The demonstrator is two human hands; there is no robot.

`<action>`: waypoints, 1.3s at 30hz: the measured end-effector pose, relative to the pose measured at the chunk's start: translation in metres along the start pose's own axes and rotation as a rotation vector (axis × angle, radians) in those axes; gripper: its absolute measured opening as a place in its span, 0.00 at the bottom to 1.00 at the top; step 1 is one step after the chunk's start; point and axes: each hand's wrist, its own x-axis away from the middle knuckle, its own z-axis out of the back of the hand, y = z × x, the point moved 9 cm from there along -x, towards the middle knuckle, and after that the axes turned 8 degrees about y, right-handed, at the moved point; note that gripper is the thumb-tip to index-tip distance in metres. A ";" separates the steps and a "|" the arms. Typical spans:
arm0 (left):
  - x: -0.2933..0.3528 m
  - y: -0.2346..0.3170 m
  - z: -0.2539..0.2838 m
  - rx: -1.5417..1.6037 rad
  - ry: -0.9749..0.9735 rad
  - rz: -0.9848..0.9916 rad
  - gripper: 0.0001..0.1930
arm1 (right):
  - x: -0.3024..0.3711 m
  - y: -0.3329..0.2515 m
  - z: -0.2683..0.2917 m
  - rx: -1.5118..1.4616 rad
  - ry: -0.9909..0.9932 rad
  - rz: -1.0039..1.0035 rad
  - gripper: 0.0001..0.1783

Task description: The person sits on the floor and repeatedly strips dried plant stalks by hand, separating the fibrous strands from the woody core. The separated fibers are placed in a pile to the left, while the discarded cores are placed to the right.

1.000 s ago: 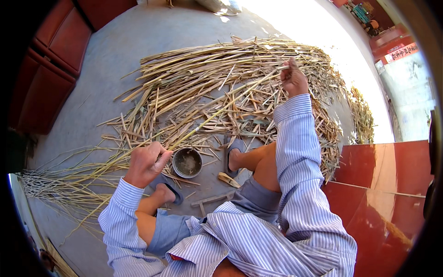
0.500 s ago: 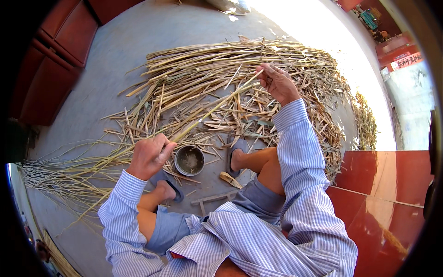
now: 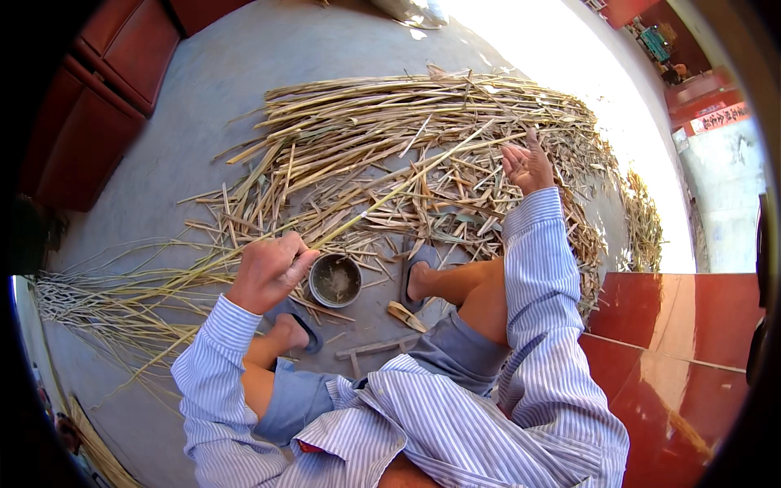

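My left hand [image 3: 272, 268] is closed around the lower part of a long, pale yellow-green plant stalk [image 3: 399, 187]. From the fist the stalk slants up and right over the pile, its thin tip free. To the right of that tip is my right hand [image 3: 529, 165], its fingers apart and nothing visible in them. Beneath and beyond both hands spreads a heap of dry stalks [image 3: 342, 110], with loose husk strips [image 3: 480, 203] on its near side. A dark round bowl [image 3: 335, 281] stands on the floor just right of my left hand.
Long thin stalks [image 3: 122, 305] fan out on the floor at the left. Slippered feet flank the bowl, and a small wooden bar [image 3: 374, 347] lies between my legs. Red cabinets [image 3: 122, 57] stand at the far left. Glossy red panels [image 3: 667, 317] are on the right.
My right hand has let go of the stalk's upper end, opened, and moved right and slightly nearer. My left hand keeps its hold almost in place.
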 end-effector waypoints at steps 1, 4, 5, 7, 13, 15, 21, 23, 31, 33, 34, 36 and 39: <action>0.002 0.000 -0.003 0.039 -0.001 -0.012 0.12 | 0.024 0.003 -0.036 0.066 -0.256 0.012 0.30; 0.004 -0.015 -0.013 0.108 -0.030 0.009 0.13 | 0.075 0.022 -0.092 0.294 -0.533 0.167 0.14; 0.002 -0.015 -0.007 0.053 -0.027 -0.013 0.12 | 0.066 0.023 -0.086 0.317 -0.416 0.198 0.10; 0.001 -0.023 -0.002 0.076 0.001 -0.065 0.14 | 0.003 0.029 -0.061 0.274 -0.451 0.152 0.12; -0.004 -0.027 0.067 -0.113 0.187 -0.041 0.11 | -0.127 0.072 0.027 0.299 -0.282 -0.160 0.10; -0.012 -0.011 0.081 -0.190 0.284 -0.079 0.09 | -0.122 0.084 0.024 0.382 -0.320 -0.227 0.11; -0.033 0.022 0.105 -0.475 0.405 -0.247 0.10 | -0.092 0.109 0.025 0.458 -0.136 -0.306 0.12; -0.038 0.016 0.114 -0.544 0.409 -0.215 0.09 | -0.087 0.107 0.017 0.436 -0.177 -0.326 0.10; -0.024 -0.096 0.082 -0.837 0.130 0.162 0.04 | 0.017 0.211 -0.126 0.296 -0.619 -0.228 0.10; -0.026 -0.082 0.044 -0.792 -0.015 0.093 0.05 | 0.070 0.287 -0.175 0.428 -0.663 -0.248 0.09; -0.020 -0.069 0.024 -0.703 -0.092 0.051 0.05 | 0.107 0.330 -0.199 0.479 -0.670 -0.256 0.10; -0.008 -0.054 0.001 -0.583 0.034 -0.039 0.07 | 0.174 0.420 -0.244 0.092 -0.821 -0.509 0.15; 0.002 -0.054 -0.014 -0.560 -0.030 -0.024 0.07 | 0.228 0.476 -0.243 0.122 -0.791 -0.494 0.08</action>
